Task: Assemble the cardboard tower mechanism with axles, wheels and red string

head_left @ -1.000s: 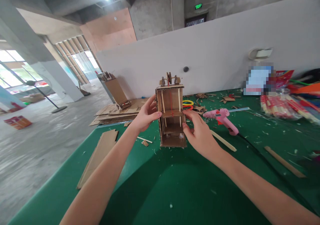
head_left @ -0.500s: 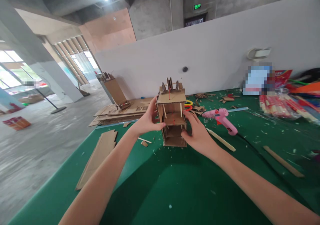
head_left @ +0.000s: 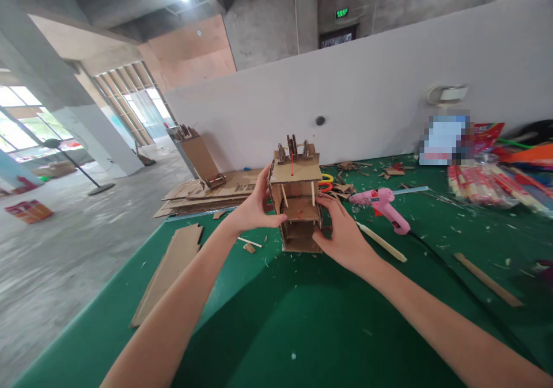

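Observation:
A small tiered cardboard model stands upright in front of me, with open shelves, thin wooden sticks between its upper levels and cardboard pieces rising from its top. My left hand grips its left side, thumb at the front edge of a shelf. On the opposite side my right hand is curled against the model, thumb near the lower tier. Some fingertips of both hands are hidden behind the cardboard. Right of the model lies a pink hot glue gun with a glue stick at its back.
Cardboard sheets lie at the back left, below another cardboard piece. A notched strip rests at the left edge of the green table. Wooden sticks, scraps, bagged supplies and a phone-like screen are rightward.
Both hands keep their hold on the cardboard model. Its upper part seems to have shifted very slightly; otherwise the scene looks the same.

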A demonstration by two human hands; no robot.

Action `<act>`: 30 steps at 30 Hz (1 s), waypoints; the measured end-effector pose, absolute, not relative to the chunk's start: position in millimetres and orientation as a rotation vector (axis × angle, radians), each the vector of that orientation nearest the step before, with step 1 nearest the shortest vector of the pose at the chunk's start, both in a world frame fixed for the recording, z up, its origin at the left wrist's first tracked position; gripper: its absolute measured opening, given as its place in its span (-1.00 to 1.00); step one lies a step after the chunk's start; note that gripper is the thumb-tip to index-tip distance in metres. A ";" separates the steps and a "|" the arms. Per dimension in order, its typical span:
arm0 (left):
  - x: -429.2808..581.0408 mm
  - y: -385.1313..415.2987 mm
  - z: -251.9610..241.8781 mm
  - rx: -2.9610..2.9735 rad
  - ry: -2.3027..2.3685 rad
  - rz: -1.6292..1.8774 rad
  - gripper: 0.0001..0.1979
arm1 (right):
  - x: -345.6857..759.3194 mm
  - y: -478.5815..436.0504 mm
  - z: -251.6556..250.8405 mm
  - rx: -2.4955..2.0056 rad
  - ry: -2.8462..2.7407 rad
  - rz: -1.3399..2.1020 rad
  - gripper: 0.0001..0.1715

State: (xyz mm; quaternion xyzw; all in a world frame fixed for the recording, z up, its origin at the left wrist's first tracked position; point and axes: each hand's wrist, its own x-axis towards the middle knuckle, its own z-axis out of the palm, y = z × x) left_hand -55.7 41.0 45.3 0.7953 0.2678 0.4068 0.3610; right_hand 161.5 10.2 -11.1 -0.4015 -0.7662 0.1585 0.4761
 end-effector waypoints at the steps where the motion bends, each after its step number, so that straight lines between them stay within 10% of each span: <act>1: -56.0 41.3 45.2 2.042 0.697 1.049 0.05 | 161.6 10.3 -11.2 -0.979 -1.876 0.379 -0.36; 14: -56.6 45.1 39.9 1.976 0.693 1.035 0.09 | 163.4 8.0 -7.0 -0.957 -1.893 0.365 -0.40; 30: -58.2 7.6 54.5 2.422 2.030 1.361 -0.67 | 152.3 -5.1 -13.9 -0.886 -1.920 0.458 -0.42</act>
